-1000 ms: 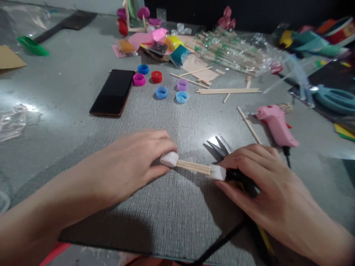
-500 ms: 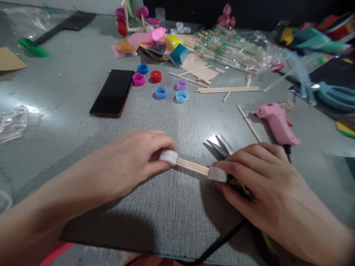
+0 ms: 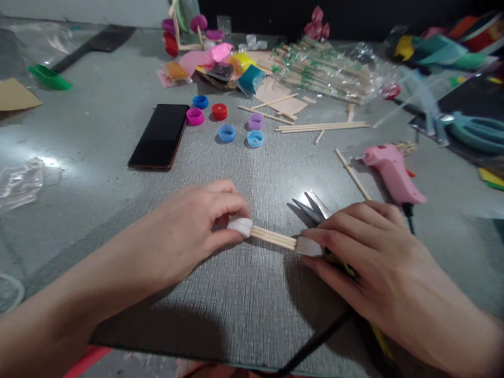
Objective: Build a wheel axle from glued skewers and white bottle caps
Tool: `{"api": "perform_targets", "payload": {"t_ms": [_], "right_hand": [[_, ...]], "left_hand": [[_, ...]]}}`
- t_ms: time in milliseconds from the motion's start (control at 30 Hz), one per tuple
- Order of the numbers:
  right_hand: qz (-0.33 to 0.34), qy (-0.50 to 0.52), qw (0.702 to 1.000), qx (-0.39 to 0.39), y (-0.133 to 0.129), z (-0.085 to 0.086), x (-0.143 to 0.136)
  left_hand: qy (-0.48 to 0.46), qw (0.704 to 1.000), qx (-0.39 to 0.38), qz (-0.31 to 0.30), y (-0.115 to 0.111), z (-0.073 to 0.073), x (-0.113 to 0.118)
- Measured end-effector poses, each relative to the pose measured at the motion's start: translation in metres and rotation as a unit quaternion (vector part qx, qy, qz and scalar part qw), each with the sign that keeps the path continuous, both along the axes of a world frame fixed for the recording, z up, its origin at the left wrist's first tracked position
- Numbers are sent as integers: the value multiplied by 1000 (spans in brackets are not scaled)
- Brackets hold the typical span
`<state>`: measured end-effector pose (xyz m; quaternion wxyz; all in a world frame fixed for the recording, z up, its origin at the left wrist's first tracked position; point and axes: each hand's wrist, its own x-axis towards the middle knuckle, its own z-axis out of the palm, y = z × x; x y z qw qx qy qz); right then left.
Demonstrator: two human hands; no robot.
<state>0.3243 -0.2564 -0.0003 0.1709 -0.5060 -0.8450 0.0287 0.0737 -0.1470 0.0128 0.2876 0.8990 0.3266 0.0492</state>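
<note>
Between my two hands, low over the grey table, is a short row of wooden sticks (image 3: 274,238) with a white cap at each end. My left hand (image 3: 185,226) pinches the left white cap (image 3: 241,226) between thumb and fingers. At the other end, my right hand (image 3: 378,262) has thumb and fingers closed on the right white cap (image 3: 308,247). Under and beside my right hand lies a cutting tool with parted metal blades (image 3: 313,207). Its black and yellow handles are mostly covered by that hand.
A black phone (image 3: 160,136) lies at left centre, near coloured bottle caps (image 3: 227,133). Loose sticks (image 3: 323,127) lie beyond. On the right are a pink glue gun (image 3: 394,170) and blue-handled scissors (image 3: 476,134). Bagged sticks (image 3: 318,71) lie at the back.
The left white cap has tilted slightly in my left fingers. Both hands keep their hold, and the view has shifted a little.
</note>
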Motion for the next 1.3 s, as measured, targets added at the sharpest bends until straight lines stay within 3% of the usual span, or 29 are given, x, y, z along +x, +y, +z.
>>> {"api": "perform_targets", "payload": {"t_ms": [500,1000,1167,1300], "right_hand": [[5,-24,1000,-8,3,4,-4],[25,28,999,-16,4,-2,-1],[24,27,999,-9,6,-2,0],[24,31,999,-9,4,-2,1]], "left_hand": [[38,997,66,-21,-8,-1,1],[45,993,97,-39,-9,2,-3],[25,966,249,-67,-19,3,13],[22,965,232,-124,-31,-8,34]]}}
